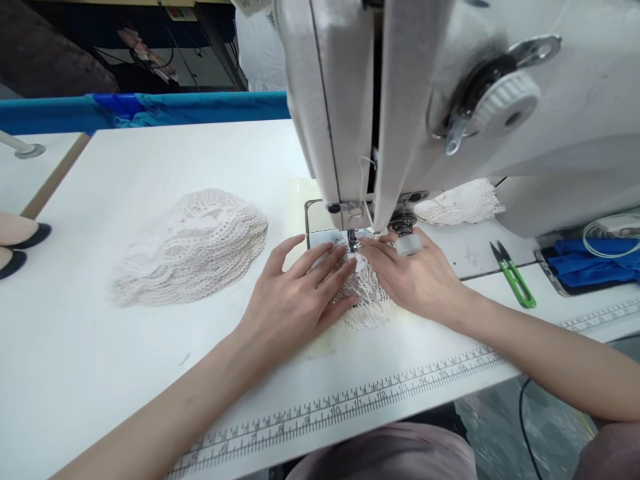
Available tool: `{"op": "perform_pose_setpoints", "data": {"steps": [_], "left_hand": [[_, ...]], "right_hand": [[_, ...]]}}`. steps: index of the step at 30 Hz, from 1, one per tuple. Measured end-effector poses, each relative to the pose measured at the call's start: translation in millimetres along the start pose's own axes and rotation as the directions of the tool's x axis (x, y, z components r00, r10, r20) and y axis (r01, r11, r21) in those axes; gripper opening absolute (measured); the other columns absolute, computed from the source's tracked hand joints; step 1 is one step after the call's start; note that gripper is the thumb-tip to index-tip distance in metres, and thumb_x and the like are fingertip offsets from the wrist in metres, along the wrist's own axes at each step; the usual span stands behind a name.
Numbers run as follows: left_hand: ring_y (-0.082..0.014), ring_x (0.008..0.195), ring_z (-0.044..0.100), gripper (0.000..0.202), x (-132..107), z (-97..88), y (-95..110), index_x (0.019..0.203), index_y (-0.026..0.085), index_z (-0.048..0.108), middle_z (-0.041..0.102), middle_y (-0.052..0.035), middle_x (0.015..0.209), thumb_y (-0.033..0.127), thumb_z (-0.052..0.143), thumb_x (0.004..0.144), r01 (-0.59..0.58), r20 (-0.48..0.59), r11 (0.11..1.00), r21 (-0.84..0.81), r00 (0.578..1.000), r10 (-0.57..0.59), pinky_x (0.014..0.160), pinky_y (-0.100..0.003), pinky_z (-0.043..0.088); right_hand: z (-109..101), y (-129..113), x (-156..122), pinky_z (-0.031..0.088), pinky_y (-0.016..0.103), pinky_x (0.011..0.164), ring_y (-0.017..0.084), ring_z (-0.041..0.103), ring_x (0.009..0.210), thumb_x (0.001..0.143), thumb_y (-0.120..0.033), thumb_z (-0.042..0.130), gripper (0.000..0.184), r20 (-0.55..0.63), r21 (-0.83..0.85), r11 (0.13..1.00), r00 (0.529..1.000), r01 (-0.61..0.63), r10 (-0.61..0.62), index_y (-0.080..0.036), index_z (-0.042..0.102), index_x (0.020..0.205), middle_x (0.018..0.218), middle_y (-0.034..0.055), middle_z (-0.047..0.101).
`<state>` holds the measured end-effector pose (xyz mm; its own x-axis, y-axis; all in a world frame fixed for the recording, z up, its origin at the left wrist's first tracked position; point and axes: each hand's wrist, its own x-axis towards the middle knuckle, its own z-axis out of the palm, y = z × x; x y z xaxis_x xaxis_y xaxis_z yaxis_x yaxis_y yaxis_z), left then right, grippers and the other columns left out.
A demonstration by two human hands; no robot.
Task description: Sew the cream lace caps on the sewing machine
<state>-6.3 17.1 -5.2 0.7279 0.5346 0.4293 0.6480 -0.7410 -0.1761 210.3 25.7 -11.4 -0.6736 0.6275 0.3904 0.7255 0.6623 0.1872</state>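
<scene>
A white lace piece [369,293] with a fringed edge lies under the needle and presser foot [352,240] of a sewing machine [345,100]. My left hand [297,293] rests palm down on its left side, fingers spread and touching the lace. From the right, my right hand [420,273] has its thumb and fingers close together on the lace beside the presser foot. A round machine part partly covers the fingers of that hand. Left of the machine lies a pile of layered white lace [200,247].
Green thread snips [513,275] lie to the right, near a phone-like device [553,270] with blue cloth [597,259] on it. More lace [463,202] sits behind my right hand. A printed ruler [350,407] runs along the table's front edge. Black-tipped beige objects [20,243] are at far left.
</scene>
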Motion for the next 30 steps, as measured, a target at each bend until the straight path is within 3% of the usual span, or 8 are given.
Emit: {"op": "perform_pose_setpoints", "data": {"steps": [17,21,25,27,30], "left_hand": [[-0.0263,0.114,0.062,0.038,1.0,0.0,3.4,0.121,0.017,0.061,0.07,-0.0098,0.117,0.042,0.051,0.095,0.029,-0.003,0.999,0.027,1.0,-0.029,0.102,-0.051,0.039],[-0.0252,0.106,0.065,0.036,-0.4,-5.8,6.2,0.117,0.015,0.062,0.071,-0.0092,0.114,0.041,0.056,0.092,-0.07,-0.071,0.997,-0.011,0.995,0.069,0.096,-0.047,0.045],[-0.0227,0.093,0.068,0.026,-2.3,-7.6,10.2,0.101,0.012,0.065,0.073,-0.0083,0.1,0.035,0.055,0.093,-0.184,-0.074,0.979,-0.088,0.981,0.178,0.078,-0.035,0.053],[-0.0214,0.089,0.068,0.015,-3.4,-6.1,11.5,0.095,0.012,0.063,0.073,-0.0078,0.095,0.019,0.051,0.094,-0.162,-0.065,0.983,-0.084,0.985,0.157,0.071,-0.032,0.054],[-0.0183,0.084,0.066,0.013,-5.7,-3.2,11.8,0.096,0.012,0.059,0.071,-0.0069,0.093,0.011,0.047,0.094,-0.008,-0.067,0.983,-0.184,0.998,-0.004,0.066,-0.029,0.053]], "right_hand": [[4.0,1.4,1.0,0.034,0.036,0.088,0.02,0.06,0.094,0.089,-0.006,0.045,0.025,-0.008,0.032,0.999,1.0,0.0,0.001,-0.014,0.065,0.103,0.105,0.0065,0.073],[-0.9,1.4,0.5,0.036,0.033,0.085,0.017,0.061,0.085,0.09,-0.006,0.046,0.024,-0.102,0.076,0.995,0.993,0.062,-0.054,-0.016,0.067,0.098,0.099,0.0023,0.074],[-6.0,2.7,-0.1,0.039,0.03,0.074,0.014,0.06,0.073,0.089,-0.007,0.049,0.022,-0.17,0.149,0.981,0.98,0.126,-0.1,-0.016,0.069,0.086,0.089,0.0006,0.074],[-7.2,4.4,-0.5,0.04,0.029,0.07,0.014,0.059,0.071,0.092,-0.019,0.05,0.02,-0.192,0.235,0.964,0.978,0.125,-0.08,-0.015,0.069,0.086,0.086,0.002,0.073],[-7.4,6.3,-1.2,0.043,0.031,0.067,0.017,0.061,0.073,0.09,-0.052,0.051,0.044,-0.206,0.373,0.919,0.977,0.13,-0.054,-0.012,0.069,0.091,0.089,0.0062,0.073]]}}
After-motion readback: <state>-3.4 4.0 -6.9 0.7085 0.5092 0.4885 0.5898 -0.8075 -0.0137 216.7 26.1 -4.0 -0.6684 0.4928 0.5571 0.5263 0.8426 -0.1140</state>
